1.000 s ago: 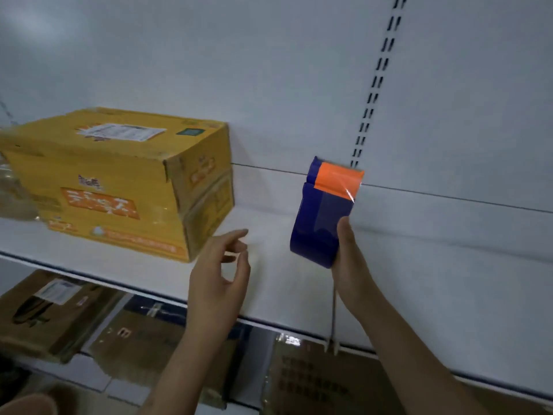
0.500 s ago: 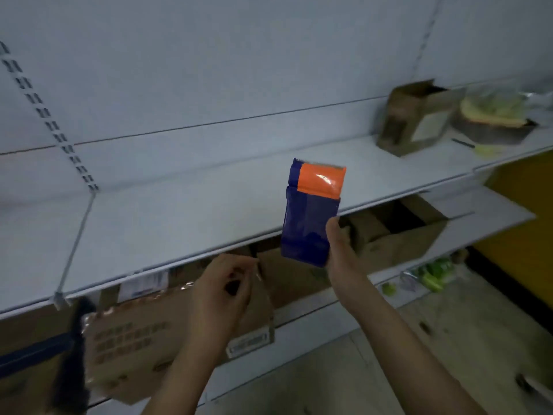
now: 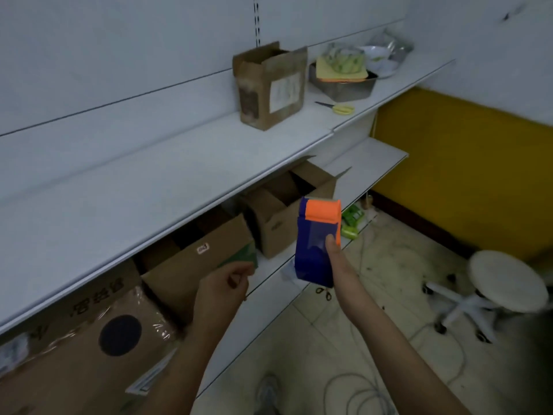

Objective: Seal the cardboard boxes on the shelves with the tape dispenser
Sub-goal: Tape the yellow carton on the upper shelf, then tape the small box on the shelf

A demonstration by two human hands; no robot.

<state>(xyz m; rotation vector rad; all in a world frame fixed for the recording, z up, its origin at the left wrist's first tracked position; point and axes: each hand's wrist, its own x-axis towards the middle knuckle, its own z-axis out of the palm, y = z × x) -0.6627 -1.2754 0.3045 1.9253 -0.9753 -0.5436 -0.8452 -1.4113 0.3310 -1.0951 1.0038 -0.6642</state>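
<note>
My right hand (image 3: 341, 265) grips the blue and orange tape dispenser (image 3: 315, 244), held upright in front of the lower shelf. My left hand (image 3: 223, 292) hovers to its left with fingers loosely curled, holding nothing. An open brown cardboard box (image 3: 270, 88) stands upright on the upper white shelf (image 3: 149, 190). On the lower shelf sit an open cardboard box (image 3: 284, 214), a second box (image 3: 197, 259) left of it, and a taped box with a black dot (image 3: 98, 354) at the near left.
A metal tray (image 3: 344, 85) with bags and a bowl sits at the upper shelf's far end, yellow scissors (image 3: 341, 108) in front of it. A white stool (image 3: 502, 292) stands on the tiled floor at right, cables (image 3: 368, 393) lie below, a yellow wall panel (image 3: 463, 163) behind.
The view has swung right and down along the shelves, away from the yellow box. The dispenser stays in my right hand; my left hand's fingers have curled in.
</note>
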